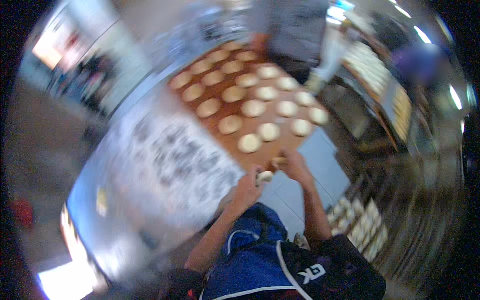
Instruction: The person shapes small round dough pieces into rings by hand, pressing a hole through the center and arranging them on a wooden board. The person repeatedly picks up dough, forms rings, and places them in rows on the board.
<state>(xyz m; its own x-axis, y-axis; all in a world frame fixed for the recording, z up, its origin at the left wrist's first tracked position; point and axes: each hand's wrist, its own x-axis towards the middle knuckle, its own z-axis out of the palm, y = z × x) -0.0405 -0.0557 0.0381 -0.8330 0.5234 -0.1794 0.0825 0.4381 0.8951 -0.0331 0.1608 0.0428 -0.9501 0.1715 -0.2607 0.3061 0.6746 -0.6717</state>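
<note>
My left hand (247, 186) is closed at the near corner of a brown wooden board (235, 142). A small pale piece of dough (265, 176) shows at its fingertips. Close by on the right, my right hand (295, 166) has its fingers curled together over the board's near edge. Motion blur hides whether anything sits in them. Flat round dough pieces (269, 131) lie in rows across the board, beyond both hands.
Left of the board stretches a table (165, 165) with a pale, dark-speckled surface. Another person (295, 35) stands at the board's far side. Trays of pale pieces (372, 70) stand at the right, and more pale pieces (360, 225) lie low at the right.
</note>
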